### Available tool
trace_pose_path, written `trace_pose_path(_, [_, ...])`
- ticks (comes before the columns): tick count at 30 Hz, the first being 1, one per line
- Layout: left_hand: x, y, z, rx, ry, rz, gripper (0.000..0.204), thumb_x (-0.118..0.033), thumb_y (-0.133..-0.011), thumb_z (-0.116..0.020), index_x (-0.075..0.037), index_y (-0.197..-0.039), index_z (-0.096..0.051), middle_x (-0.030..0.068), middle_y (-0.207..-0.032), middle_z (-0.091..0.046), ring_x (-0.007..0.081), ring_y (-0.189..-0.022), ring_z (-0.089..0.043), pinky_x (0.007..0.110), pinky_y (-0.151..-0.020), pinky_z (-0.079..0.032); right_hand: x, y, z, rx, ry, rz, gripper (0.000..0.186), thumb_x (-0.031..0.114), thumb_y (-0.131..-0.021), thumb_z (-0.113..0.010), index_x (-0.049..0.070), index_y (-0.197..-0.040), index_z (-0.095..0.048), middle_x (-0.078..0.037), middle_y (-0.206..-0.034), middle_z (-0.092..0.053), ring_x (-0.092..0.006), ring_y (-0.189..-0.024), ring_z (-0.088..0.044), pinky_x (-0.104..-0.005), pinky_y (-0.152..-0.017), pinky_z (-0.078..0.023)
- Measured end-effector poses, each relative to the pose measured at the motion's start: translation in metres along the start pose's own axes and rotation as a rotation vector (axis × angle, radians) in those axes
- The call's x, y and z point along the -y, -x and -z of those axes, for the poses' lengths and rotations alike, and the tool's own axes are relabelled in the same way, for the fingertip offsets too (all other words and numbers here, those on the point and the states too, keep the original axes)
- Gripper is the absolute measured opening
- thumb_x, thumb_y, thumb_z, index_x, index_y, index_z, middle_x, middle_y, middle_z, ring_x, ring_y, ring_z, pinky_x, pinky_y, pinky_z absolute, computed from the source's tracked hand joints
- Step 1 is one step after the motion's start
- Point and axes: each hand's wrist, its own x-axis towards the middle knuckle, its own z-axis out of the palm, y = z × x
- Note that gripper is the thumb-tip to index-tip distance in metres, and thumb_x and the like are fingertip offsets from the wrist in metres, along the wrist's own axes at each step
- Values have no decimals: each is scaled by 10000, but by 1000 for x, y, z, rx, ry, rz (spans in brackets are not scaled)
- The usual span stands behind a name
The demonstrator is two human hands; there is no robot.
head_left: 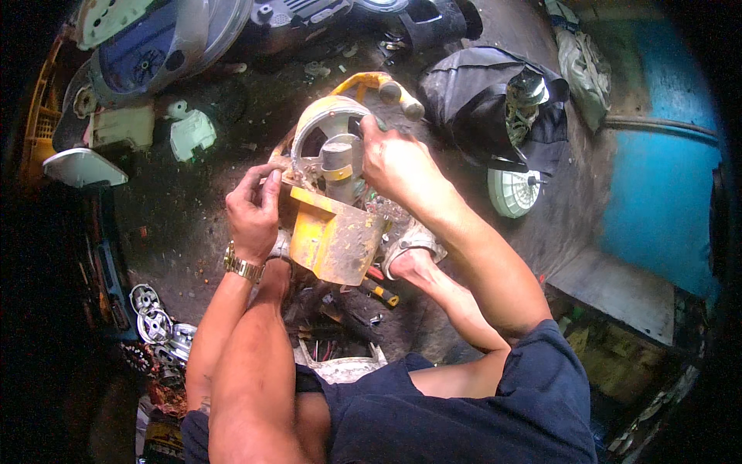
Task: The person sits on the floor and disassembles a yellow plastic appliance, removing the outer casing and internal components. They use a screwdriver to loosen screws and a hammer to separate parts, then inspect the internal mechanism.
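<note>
Between my feet stands a dirty yellow machine housing [332, 240], opened at the top, with a grey cylinder [338, 162] inside it. A rounded yellow cover [328, 108] with a pale inner rim rises at its far side. My right hand [394, 158] is closed on that cover's right edge. My left hand [253, 210], with a gold watch [242, 264] on the wrist, pinches at the housing's left edge, beside brownish tangled strands [304, 176]. What exactly lies between its fingertips is hard to see. A yellow tubular handle [367, 81] with dark grips extends beyond the cover.
A yellow-and-black handled tool [380, 292] lies by my right foot. Ahead at right slumps a black bag [479, 93], near a white round plastic part [513, 192]. Large plastic shells [154, 50] and white pieces [191, 133] are at far left; metal parts [154, 321] lie near left.
</note>
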Motion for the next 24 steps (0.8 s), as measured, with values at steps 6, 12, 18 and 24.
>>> trace_pose_path(6, [-3,-2,0,-16,9,13,191,-179,-990,-625,-21,-1045,-717,4,-815,-667,82,-726,-560,249,-652,-453,-6,-2,-5,-32,12,89,293,123,-915,-508,-25,-1166,-487,-237,-770,-682,-398,-711,-714,-496,-643,-585])
trace_pose_path(12, [8,4,2,-16,-26,10,182,-159,-987,-621,-15,-1048,-713,16,-836,-684,83,-777,-594,252,-699,-477,-13,12,2,41,-119,78,307,99,-908,-483,-71,-1164,-483,-261,-721,-672,-423,-681,-698,-530,-651,-573])
trace_pose_path(18, [7,3,1,-24,34,2,160,-147,-989,-621,-22,-1032,-711,-27,-800,-639,46,-694,-518,221,-612,-418,-1,17,10,29,-214,-43,278,96,-912,-466,-90,-1116,-500,-278,-728,-668,-449,-710,-692,-543,-637,-565])
trace_pose_path(24, [3,0,-2,-44,23,-35,165,-155,-992,-620,-23,-1025,-713,-32,-782,-628,44,-667,-507,224,-588,-402,5,8,2,-17,-199,-56,210,93,-910,-486,-51,-1063,-490,-270,-749,-677,-436,-699,-703,-523,-640,-582])
